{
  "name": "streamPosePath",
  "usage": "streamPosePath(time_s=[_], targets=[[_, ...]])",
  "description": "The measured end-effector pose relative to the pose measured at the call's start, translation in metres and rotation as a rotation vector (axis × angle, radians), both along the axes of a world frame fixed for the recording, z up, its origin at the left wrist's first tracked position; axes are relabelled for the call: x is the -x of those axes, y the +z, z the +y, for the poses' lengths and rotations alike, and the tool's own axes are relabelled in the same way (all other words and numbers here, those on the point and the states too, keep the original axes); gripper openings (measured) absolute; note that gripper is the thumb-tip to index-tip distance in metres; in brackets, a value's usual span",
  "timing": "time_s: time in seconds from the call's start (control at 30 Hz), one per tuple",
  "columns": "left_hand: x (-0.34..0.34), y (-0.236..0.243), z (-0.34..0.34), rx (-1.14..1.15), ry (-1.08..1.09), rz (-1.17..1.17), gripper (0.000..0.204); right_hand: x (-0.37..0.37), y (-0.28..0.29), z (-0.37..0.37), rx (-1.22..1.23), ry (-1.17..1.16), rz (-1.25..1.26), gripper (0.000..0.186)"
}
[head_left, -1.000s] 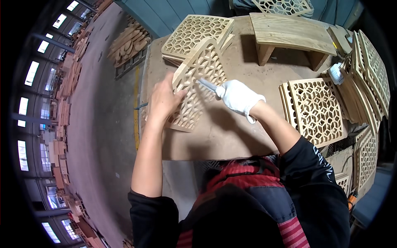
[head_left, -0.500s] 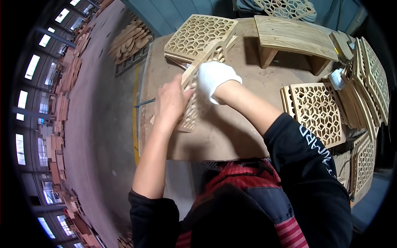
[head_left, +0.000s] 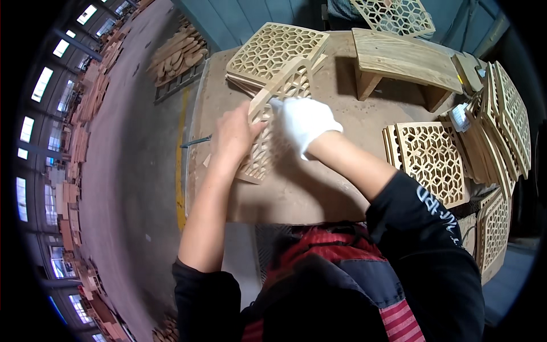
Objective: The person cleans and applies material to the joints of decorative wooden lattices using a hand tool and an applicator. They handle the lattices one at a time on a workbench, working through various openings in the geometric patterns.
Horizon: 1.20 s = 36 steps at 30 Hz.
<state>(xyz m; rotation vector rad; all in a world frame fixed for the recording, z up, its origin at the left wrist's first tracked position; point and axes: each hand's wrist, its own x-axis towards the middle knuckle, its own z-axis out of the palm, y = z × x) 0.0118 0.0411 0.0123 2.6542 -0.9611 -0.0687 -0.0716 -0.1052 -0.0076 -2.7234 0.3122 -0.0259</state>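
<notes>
My bare left hand [head_left: 232, 134] is closed round the left edge of a pale wooden lattice panel [head_left: 263, 149], which stands tilted on the brown-topped table [head_left: 273, 208]. My right hand [head_left: 310, 121], in a white glove, is curled in close to the panel's openwork face. Its fingertips are blurred and turned away from view, so whatever they grip is hidden. Just beyond the held panel lies a stack of similar lattice panels [head_left: 277, 50].
A low wooden bench [head_left: 407, 54] stands on the table's far side. More lattice panels [head_left: 433, 162] lean at the right, beside further stacks [head_left: 513, 117]. A blue-grey rod [head_left: 196, 141] sticks out past the table's left edge. Wood pieces [head_left: 179, 54] are piled beyond it.
My gloved right hand has shifted slightly right and down along the panel's face. The left hand keeps its hold, and the panel has hardly moved.
</notes>
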Motion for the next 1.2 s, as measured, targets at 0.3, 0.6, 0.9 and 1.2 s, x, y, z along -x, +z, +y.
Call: streamPosePath(time_s=[0.3,0.6,0.9,1.2], targets=[[0.002,0.000,-0.006,-0.034,0.009,-0.008,0.036,-0.006,0.018,-0.003,0.028,-0.006,0.047,0.024],[0.007,0.001,-0.003,-0.052,-0.010,-0.056,0.037,-0.015,0.023,0.001,0.074,0.032,0.185,0.030],[-0.007,-0.010,0.007,-0.020,-0.038,-0.049,0.036,-0.006,0.010,-0.003,-0.085,0.007,0.053,0.029],[-0.006,0.003,0.006,-0.011,0.038,0.059,0.039,0.053,-0.006,-0.021,-0.150,-0.033,0.051,0.027]])
